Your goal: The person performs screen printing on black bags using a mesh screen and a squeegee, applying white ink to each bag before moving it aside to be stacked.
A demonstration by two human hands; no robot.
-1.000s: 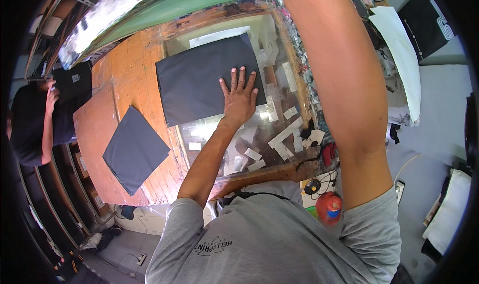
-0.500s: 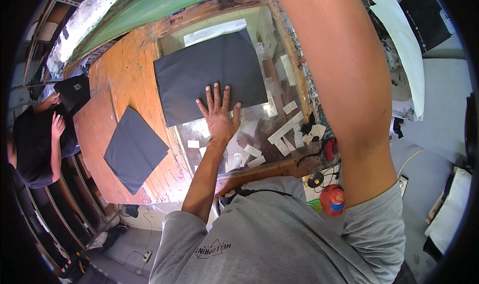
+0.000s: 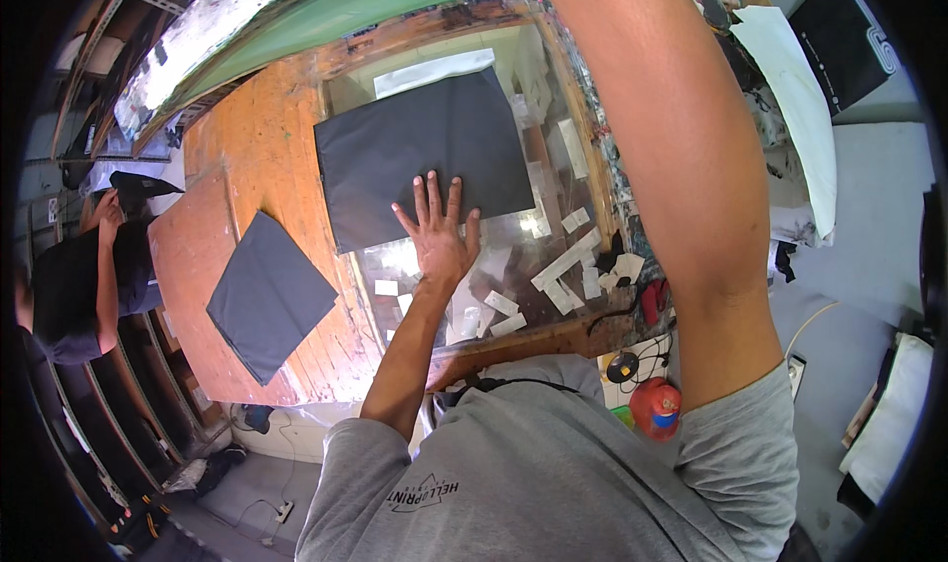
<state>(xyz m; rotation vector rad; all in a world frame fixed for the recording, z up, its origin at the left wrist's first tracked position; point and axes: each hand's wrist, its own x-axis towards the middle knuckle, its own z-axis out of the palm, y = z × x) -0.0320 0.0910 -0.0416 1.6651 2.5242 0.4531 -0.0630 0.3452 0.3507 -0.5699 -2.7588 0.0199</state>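
Note:
My left hand lies with fingers spread on the near edge of a dark grey fabric sheet. This sheet rests on a glass panel set in the wooden table, with a white strip showing beyond its far edge. On the bare wood to the left is a second dark fabric piece, turned like a diamond. My right arm reaches up past the top edge of the picture, so the right hand is out of sight. A green screen with a wooden frame slants across the top left.
Pale tape scraps are scattered about the glass. A co-worker at the far left handles a black fabric piece. A white sheet hangs at the right. A red container stands below the table's near edge. Shelving lines the left side.
The view has shifted slightly. My left hand stays flat on the fabric. At the far left, the co-worker's hands have moved closer together, and the black piece there has folded or tilted.

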